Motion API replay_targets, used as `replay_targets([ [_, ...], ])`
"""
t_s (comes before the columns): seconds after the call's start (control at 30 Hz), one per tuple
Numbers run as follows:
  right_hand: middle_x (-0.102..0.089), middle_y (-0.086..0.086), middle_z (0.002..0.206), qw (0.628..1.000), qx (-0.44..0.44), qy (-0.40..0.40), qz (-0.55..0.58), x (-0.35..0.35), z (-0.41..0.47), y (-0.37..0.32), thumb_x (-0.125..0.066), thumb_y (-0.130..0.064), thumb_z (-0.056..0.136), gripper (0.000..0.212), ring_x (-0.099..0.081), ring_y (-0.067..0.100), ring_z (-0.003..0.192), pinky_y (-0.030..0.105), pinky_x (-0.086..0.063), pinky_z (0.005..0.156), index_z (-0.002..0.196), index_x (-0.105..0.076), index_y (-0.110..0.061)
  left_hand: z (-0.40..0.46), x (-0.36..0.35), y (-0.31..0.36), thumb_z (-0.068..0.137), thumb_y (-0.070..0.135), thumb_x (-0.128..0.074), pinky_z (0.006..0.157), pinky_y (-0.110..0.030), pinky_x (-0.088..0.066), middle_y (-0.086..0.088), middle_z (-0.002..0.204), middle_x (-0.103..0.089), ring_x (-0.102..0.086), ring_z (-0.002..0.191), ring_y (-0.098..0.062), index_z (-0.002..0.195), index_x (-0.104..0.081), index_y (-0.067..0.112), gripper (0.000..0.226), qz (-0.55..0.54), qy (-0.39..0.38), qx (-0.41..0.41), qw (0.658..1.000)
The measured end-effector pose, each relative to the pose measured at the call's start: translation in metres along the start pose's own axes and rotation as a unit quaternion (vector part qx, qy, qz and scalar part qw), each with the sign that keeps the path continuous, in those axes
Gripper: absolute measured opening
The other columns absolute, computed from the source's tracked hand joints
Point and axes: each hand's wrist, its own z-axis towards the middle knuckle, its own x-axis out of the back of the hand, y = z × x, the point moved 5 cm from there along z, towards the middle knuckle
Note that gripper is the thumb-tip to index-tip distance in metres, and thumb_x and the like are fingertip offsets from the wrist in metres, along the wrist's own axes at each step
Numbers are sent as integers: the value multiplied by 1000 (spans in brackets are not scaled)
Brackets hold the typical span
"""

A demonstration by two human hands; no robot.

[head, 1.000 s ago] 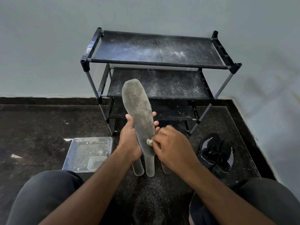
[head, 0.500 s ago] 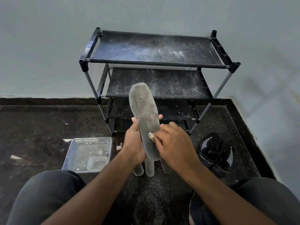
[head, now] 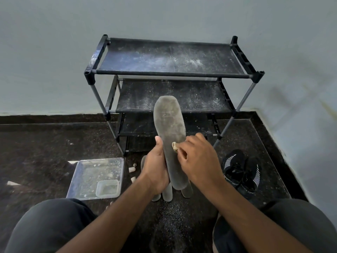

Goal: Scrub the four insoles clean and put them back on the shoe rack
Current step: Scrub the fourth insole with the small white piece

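Since a second ago the grey insole [head: 170, 136] has tipped from a leftward lean to nearly upright, and small pale bits [head: 131, 169] now show on the floor between the tray and the hands. Left hand [head: 155, 170] grips the insole's lower half from the left, thumb up along its edge; right hand [head: 197, 161] pinches a small tan scrubbing piece [head: 175, 146] against the insole's right edge. Three more insoles [head: 167, 195] lie on the floor just below the held one, heel ends showing. Behind the insole stands a black three-tier shoe rack [head: 171, 73], its shelves dusted with white powder. Right of the rack's foot sits a pair of black sneakers [head: 240, 170] with white stripes and small white lettering, too small to read surely. Left of the rack's foot lies a clear plastic tray [head: 82, 179] with a small container in its corner. Floor is dark speckled stone [head: 36, 152], powder scattered on it; pale grey-blue walls [head: 45, 52] meet in a corner to the rack's right.
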Motion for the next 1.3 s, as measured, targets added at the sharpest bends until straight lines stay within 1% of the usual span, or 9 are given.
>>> replay_targets([
  [0.17, -57, -3, 70, 998, 43, -33, 29, -11, -8, -10, -58, -23, 89, 24, -49, 15, 77, 35, -52, 69, 70, -68, -14, -2, 3, 7, 106, 66, -20, 110, -44, -47, -22, 136, -66, -64, 128, -32, 139, -61, -1, 84, 6, 1, 0, 1000],
  [0.43, -57, -5, 76, 997, -47, 1, 54, 3, 3, 9, -66, -20, 90, 12, -46, 12, 79, 31, -47, 65, 81, -71, -14, -4, -2, -10, 107, 62, -27, 120, -50, -39, -24, 134, -67, -62, 130, -35, 138, -63, 3, 75, 27, -2, 26, 999],
  [0.53, -57, -4, 77, 996, -4, -60, 66, -10, -7, -8, -57, -24, 90, 19, -47, 13, 83, 34, -49, 70, 81, -70, -13, -3, 3, 0, 107, 63, -25, 117, -49, -41, -23, 131, -69, -66, 125, -33, 136, -63, 1, 78, 41, 10, 19, 999],
  [0.63, -57, -3, 77, 999, 19, -37, 35, -11, -5, -5, -58, -23, 89, 18, -48, 15, 80, 38, -49, 67, 79, -69, -14, -4, 4, -3, 106, 64, -28, 119, -49, -40, -23, 134, -68, -65, 127, -34, 137, -62, 2, 78, 33, 17, 31, 999],
  [0.7, -57, -4, 77, 1000, -7, -3, 17, -4, 2, 7, -63, -20, 90, 13, -46, 15, 79, 36, -48, 66, 81, -70, -14, -5, 2, -9, 106, 61, -32, 113, -48, -46, -23, 132, -68, -67, 123, -33, 138, -62, 2, 74, 21, 15, 37, 999],
  [0.8, -60, -3, 77, 996, -65, 52, 16, 8, 9, 25, -68, -17, 89, 7, -48, 15, 78, 35, -49, 66, 86, -73, -12, -9, -4, -13, 109, 54, -34, 82, -40, -61, -19, 116, -75, -76, 99, -30, 133, -66, 3, 65, 38, 5, 42, 998],
  [0.87, -61, -2, 78, 994, -75, 65, 36, 9, 9, 29, -69, -17, 90, 7, -49, 16, 80, 34, -50, 68, 91, -75, -12, -10, -7, -12, 110, 50, -34, 74, -39, -63, -19, 111, -76, -77, 91, -30, 134, -65, 2, 62, 41, -6, 46, 998],
  [1.1, -59, -5, 77, 997, 2, -12, 71, -9, -2, 5, -67, -21, 92, 12, -47, 13, 79, 37, -49, 67, 90, -76, -14, -8, 6, -6, 109, 50, -36, 89, -45, -54, -20, 112, -75, -76, 97, -31, 125, -71, 1, 62, 35, 10, 40, 999],
  [1.3, -61, -4, 78, 991, -85, 63, 79, 6, 8, 28, -68, -19, 92, 9, -49, 14, 81, 36, -48, 69, 90, -75, -14, -9, -4, -14, 110, 48, -37, 79, -42, -61, -17, 109, -74, -74, 91, -30, 134, -65, 3, 58, 44, -19, 66, 997],
])
